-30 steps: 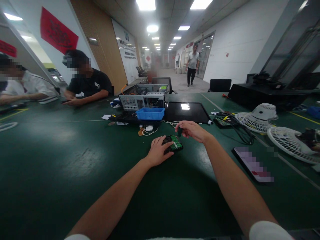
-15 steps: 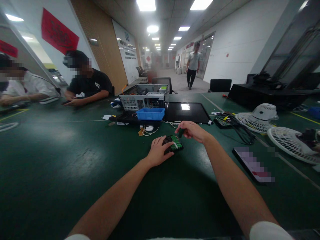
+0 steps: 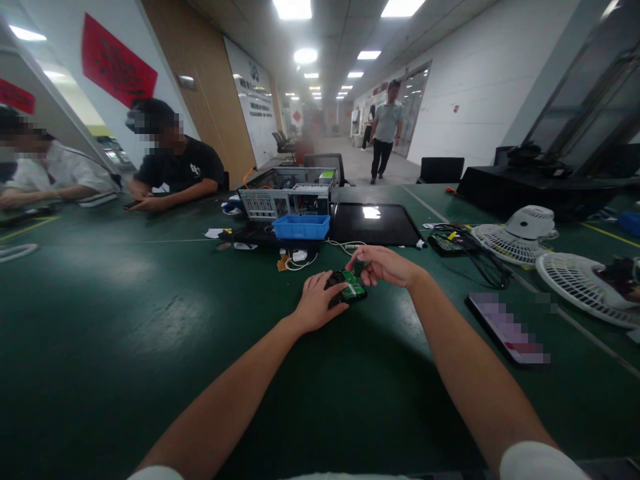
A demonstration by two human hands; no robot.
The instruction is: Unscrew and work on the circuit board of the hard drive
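Observation:
A black device with a green circuit board (image 3: pixel 354 285) lies on the dark green table (image 3: pixel 150 373). My left hand (image 3: pixel 319 303) grips it from the left, the fingers over its far side and the thumb across the board, hiding much of the black part. My right hand (image 3: pixel 383 265) hovers at the device's far right corner, its index finger bent down toward the board's far edge and the other fingers curled. Whether that fingertip touches the board, or pinches anything small, I cannot make out.
Beyond the hands are a blue bin (image 3: pixel 301 228), an open computer case (image 3: pixel 285 199), a dark flat panel (image 3: pixel 375 223) and a white cable. To the right lie a phone (image 3: pixel 505 330), black cables and white fan parts (image 3: pixel 575 287). Two people sit at the left.
My right index finger has come down and slightly left, closer to the board's far edge. My left hand and the device stay put. A walking person in the background is nearer.

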